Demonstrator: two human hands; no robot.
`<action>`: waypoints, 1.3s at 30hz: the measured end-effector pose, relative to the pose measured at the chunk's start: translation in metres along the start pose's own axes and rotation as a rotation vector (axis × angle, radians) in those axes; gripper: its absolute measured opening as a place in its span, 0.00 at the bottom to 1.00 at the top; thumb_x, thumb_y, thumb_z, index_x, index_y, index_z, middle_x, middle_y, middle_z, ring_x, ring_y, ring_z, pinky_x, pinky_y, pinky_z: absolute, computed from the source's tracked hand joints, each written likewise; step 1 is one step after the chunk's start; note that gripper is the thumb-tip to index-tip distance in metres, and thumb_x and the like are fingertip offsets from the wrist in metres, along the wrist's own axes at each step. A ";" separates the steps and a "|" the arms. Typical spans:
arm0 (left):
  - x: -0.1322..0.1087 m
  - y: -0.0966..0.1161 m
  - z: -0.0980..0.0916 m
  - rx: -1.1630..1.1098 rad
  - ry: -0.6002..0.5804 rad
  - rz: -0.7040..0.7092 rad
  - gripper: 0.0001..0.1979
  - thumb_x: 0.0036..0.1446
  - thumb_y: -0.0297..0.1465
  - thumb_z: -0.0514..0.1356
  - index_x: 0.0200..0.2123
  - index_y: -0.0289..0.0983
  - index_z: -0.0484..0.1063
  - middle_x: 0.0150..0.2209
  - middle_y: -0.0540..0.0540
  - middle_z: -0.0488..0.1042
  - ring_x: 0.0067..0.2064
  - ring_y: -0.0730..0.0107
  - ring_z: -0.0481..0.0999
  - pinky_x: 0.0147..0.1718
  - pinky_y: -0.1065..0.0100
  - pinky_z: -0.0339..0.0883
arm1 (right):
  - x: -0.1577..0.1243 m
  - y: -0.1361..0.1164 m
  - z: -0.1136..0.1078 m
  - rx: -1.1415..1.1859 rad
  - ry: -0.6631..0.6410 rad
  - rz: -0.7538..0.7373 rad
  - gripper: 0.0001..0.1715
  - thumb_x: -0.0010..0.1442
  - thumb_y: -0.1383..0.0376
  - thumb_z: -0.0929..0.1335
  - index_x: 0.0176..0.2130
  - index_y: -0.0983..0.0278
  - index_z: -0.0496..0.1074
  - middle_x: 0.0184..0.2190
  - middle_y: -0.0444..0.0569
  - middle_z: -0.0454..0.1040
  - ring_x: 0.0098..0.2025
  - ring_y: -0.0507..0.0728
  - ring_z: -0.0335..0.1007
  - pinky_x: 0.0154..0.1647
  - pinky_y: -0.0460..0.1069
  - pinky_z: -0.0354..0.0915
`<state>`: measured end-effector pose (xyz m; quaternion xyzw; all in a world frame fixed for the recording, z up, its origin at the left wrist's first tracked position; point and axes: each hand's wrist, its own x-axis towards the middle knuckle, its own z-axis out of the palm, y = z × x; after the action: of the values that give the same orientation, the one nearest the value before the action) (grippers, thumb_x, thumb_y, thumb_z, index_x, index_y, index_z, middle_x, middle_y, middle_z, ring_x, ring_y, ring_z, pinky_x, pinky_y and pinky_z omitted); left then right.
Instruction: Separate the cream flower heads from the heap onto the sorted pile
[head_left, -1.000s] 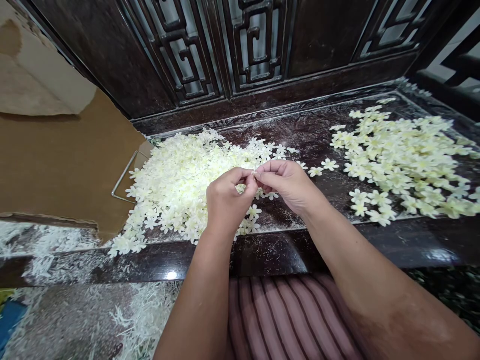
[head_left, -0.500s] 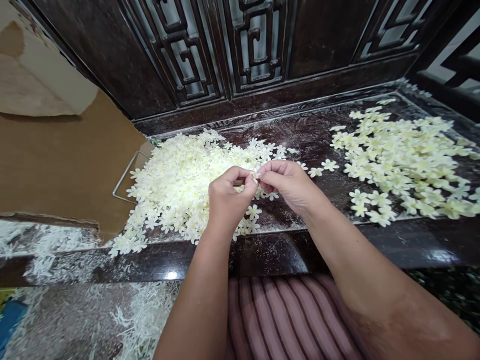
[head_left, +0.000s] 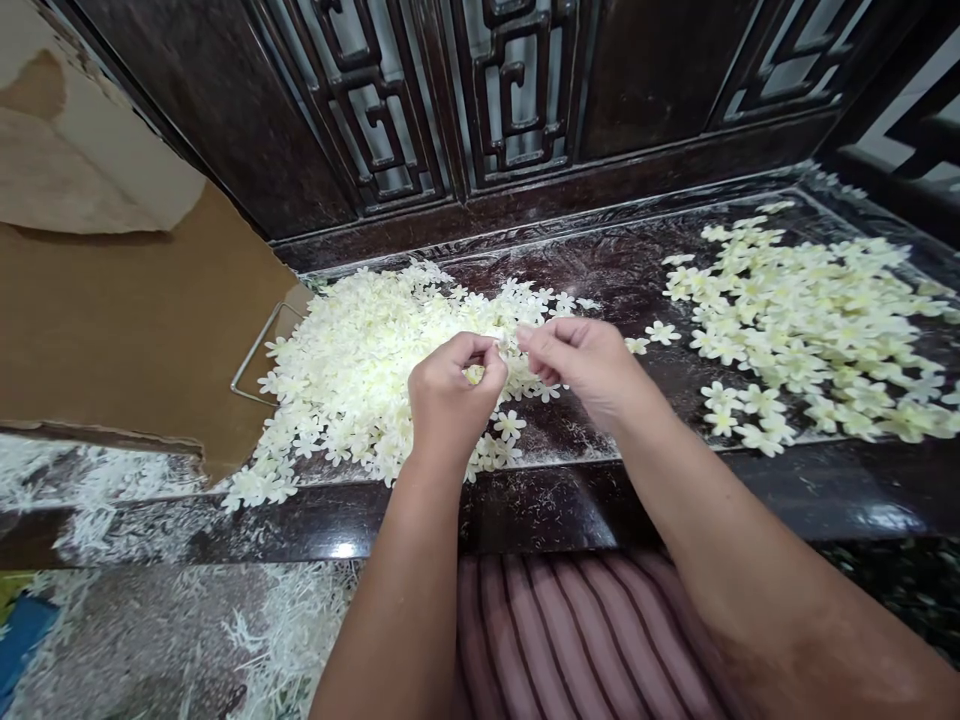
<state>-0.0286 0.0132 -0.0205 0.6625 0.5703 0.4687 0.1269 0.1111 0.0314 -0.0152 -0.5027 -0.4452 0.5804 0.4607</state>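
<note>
My left hand point(head_left: 456, 395) is closed in a pinch on a small white flower point(head_left: 505, 341), mostly hidden by the fingertips. Just to its right, my right hand point(head_left: 581, 360) has thumb and forefinger pressed together; whatever may be between them is too small to make out. A slight gap separates the two hands' fingertips. Below and behind my left hand spreads a large heap of white five-petalled flowers point(head_left: 360, 370). Off to the right lies a second, more yellowish pile of similar flowers point(head_left: 795, 320).
The flowers lie on a dark wooden bench point(head_left: 600, 255) strewn with white shreds, its carved lattice back point(head_left: 517, 90) behind. At left stands a brown cardboard piece point(head_left: 112, 330) beside a metal wire handle point(head_left: 251, 355). More white shreds point(head_left: 300, 620) litter the floor.
My right hand has drawn slightly to the right, away from the left fingertips, which it met before. My left hand keeps its pinch and has shifted a little left.
</note>
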 end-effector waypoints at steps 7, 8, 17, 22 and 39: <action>-0.001 0.002 0.000 0.033 -0.076 0.035 0.06 0.50 0.25 0.57 0.26 0.38 0.74 0.25 0.50 0.77 0.27 0.74 0.74 0.28 0.71 0.69 | -0.004 0.004 0.013 0.011 -0.026 -0.007 0.22 0.38 0.52 0.76 0.21 0.66 0.70 0.17 0.41 0.65 0.21 0.46 0.56 0.22 0.45 0.53; -0.001 0.002 0.000 0.021 -0.085 0.023 0.06 0.50 0.25 0.57 0.26 0.38 0.74 0.25 0.50 0.77 0.27 0.74 0.74 0.29 0.71 0.69 | -0.004 0.004 0.013 0.024 -0.032 -0.010 0.22 0.37 0.52 0.76 0.21 0.66 0.70 0.17 0.41 0.65 0.21 0.46 0.56 0.22 0.45 0.54; 0.003 0.002 -0.001 -0.193 -0.052 -0.139 0.04 0.47 0.26 0.59 0.24 0.37 0.73 0.23 0.52 0.75 0.26 0.76 0.73 0.27 0.74 0.70 | -0.002 -0.001 0.009 0.048 -0.051 -0.032 0.10 0.45 0.66 0.73 0.20 0.65 0.69 0.15 0.40 0.66 0.19 0.46 0.56 0.21 0.45 0.56; 0.004 -0.003 -0.004 -0.232 0.001 -0.211 0.04 0.49 0.27 0.59 0.26 0.37 0.74 0.25 0.50 0.76 0.26 0.75 0.73 0.25 0.74 0.69 | 0.001 -0.001 -0.001 0.054 0.097 -0.038 0.08 0.48 0.66 0.73 0.23 0.64 0.69 0.17 0.40 0.66 0.19 0.46 0.58 0.21 0.45 0.57; 0.000 0.000 0.003 -0.129 -0.062 0.039 0.07 0.51 0.24 0.57 0.30 0.36 0.76 0.29 0.48 0.78 0.29 0.74 0.75 0.32 0.72 0.72 | -0.005 -0.003 0.015 0.119 0.001 0.028 0.08 0.44 0.67 0.73 0.21 0.66 0.71 0.17 0.41 0.68 0.18 0.46 0.59 0.21 0.44 0.59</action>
<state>-0.0268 0.0147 -0.0218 0.6781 0.5219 0.4860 0.1778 0.0967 0.0261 -0.0104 -0.4808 -0.4025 0.6122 0.4817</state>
